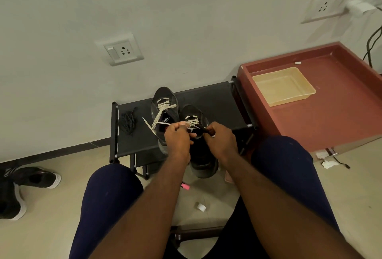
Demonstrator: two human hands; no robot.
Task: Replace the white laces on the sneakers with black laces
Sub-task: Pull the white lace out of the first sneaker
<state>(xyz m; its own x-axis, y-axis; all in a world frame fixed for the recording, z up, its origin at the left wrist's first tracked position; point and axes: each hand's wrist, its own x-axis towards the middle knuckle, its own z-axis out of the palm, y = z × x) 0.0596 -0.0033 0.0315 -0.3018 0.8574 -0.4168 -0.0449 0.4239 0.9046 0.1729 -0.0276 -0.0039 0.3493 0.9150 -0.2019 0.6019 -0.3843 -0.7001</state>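
Both hands are on the near sneaker [203, 161]. It sits mid shoe rack [217, 97], toe toward the back edge, heel hanging off the front edge toward the person, so its long axis runs straight front to back between the two hands. Left hand [177, 139]: grip curled, pinching the white lace [192, 121] at the top eyelets. Right hand [220, 141]: grip curled tight on the same sneaker's throat, on dark upper or a lace end, can't tell which. My read: unlacing step, early in the task, with the lower rows on this shoe not out yet. The far sneaker [165, 97] is just beside it on the left and set further back, its loose white lace [163, 108] trailing toward the left side. The black laces [127, 121] are bunched near the rack's left edge, so the left hand is nearer for fetching them. The lace needs to come out upward and toward the front edge. There's open room there and toward the rack's right edge. The left side is tighter, and I think the lace could snag on the neighbour's loose one.
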